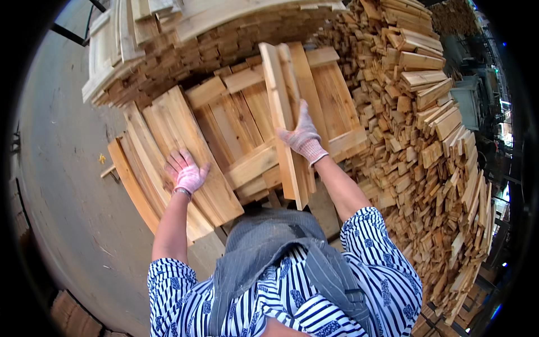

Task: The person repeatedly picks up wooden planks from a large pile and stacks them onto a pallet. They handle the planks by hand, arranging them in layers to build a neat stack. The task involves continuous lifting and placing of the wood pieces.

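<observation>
My left hand [190, 173], in a pinkish work glove, lies flat with fingers spread on a row of wooden boards [193, 149] at the left of a low stack. In a pale knitted glove, my right hand [306, 136] grips a wooden board [275, 95] that is tipped up on its long edge. My right thumb is on the board's near side; the other fingers are partly hidden behind it. Between my hands, several shorter boards [241, 115] lie side by side, with crosswise pieces [252, 163] at their ends.
Beyond the stack rises a large pile of boards [208, 50]. A long, high heap of stacked wood pieces [404, 157] runs along my right side. Grey concrete floor [67, 168] stretches on the left. Machinery [469, 98] stands at the far right.
</observation>
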Action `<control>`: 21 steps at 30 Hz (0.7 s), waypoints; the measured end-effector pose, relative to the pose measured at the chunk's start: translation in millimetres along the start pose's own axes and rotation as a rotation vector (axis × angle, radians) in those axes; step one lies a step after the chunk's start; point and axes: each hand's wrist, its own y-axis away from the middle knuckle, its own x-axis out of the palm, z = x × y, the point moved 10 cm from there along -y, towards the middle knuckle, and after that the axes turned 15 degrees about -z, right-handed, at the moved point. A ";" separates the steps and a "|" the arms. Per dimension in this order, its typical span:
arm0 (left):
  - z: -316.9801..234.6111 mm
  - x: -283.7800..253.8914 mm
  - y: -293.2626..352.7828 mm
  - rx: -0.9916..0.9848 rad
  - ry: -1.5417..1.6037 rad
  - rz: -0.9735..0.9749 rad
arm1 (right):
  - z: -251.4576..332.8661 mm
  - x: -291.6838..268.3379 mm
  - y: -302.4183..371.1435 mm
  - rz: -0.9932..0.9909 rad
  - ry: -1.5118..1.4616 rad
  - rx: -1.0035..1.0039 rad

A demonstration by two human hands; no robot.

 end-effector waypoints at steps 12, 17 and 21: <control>7.7 -14.1 -12.9 -0.005 0.009 -0.072 | 65.4 177.1 5.4 0.195 0.156 -0.106; -0.9 -12.7 -13.7 0.014 0.024 -0.035 | 23.8 181.1 1.2 0.153 -0.229 -0.011; -9.5 -12.0 -12.8 0.008 0.048 0.012 | 18.8 224.0 24.9 0.343 -0.190 0.061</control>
